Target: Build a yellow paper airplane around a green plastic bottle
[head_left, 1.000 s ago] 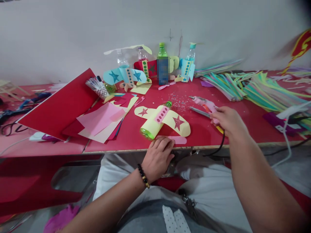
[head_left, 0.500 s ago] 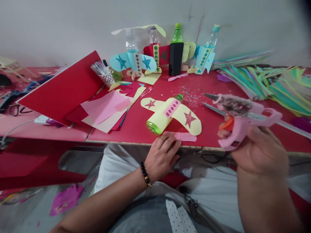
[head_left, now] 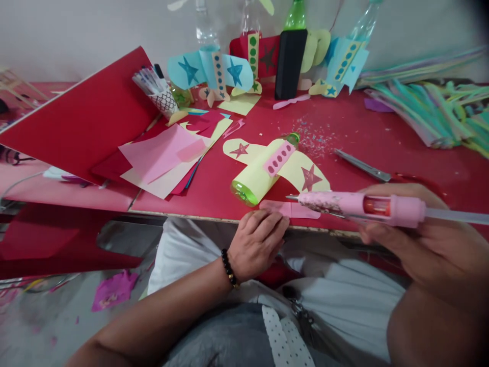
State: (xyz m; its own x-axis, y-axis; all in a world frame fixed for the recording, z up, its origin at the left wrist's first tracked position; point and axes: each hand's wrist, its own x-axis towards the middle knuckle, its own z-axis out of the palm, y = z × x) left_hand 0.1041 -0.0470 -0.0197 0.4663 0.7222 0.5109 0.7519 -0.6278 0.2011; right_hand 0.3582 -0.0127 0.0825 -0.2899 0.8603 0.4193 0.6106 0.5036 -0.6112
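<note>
Pink paper strip (head_left: 305,211): probably light and bendy; hold it flat by one end. Lies along the red surface's (head_left: 214,178) near edge.
Glue gun (head_left: 347,202): probably light and hard; hold it well behind the tip (head_left: 292,197), which might be hot. Pink, dark specks, whitish stick (head_left: 456,216) out back.
Left hand (head_left: 257,242): palm down, touching the strip; can't tell if it pinches.
Right hand (head_left: 431,255): gripping the glue gun by the near edge.

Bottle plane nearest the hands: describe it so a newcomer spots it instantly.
On the red table, find the left hand at the front edge; the bottle plane lies just beyond it. It has pale yellow wings with dark-pink stars and a pink dotted strip. Unlike the upright planes by the wall, its bottle lies flat.
</note>
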